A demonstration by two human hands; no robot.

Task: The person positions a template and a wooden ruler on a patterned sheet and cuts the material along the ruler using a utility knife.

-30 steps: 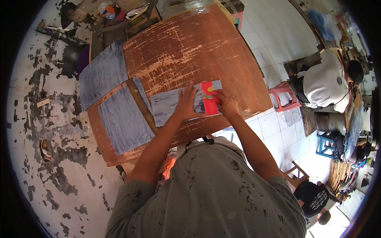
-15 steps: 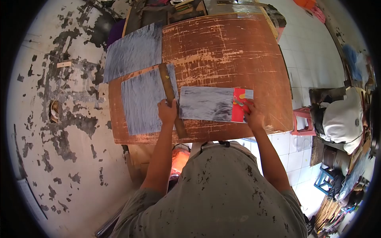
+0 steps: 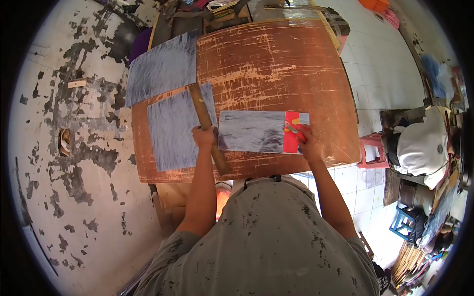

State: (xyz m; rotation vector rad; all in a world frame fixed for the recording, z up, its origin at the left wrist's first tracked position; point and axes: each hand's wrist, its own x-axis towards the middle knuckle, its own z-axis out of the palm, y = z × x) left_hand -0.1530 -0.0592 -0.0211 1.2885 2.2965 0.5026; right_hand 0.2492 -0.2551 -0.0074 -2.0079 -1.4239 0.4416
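My left hand [image 3: 203, 136] is closed on the edge of a long brown wooden strip [image 3: 201, 106], which slants over the right side of a grey streaked sheet [image 3: 173, 128]. To the right lies a smaller grey sheet [image 3: 252, 130] with a red card [image 3: 291, 145] across its right end; the card has a yellow mark. Over that card my right hand [image 3: 310, 143] has its fingers closed around a small red-handled tool [image 3: 299, 135]. The tool's slim greyish end points left, and its exact kind is hard to make out. Another grey sheet [image 3: 163, 66] lies at the table's upper left.
The scratched brown table [image 3: 316, 64] fills the middle of the view. Behind it are trays of odds and ends [image 3: 224, 17]. A peeling wall [image 3: 89, 192] stands on the left. On the right are a red stool [image 3: 371, 150], a white cloth-covered bundle [image 3: 422, 148] and a blue stool [image 3: 402, 223].
The whole view has shifted slightly. My left hand has moved a little left along with the wooden strip and now grips its left edge. My right hand stays over the red card.
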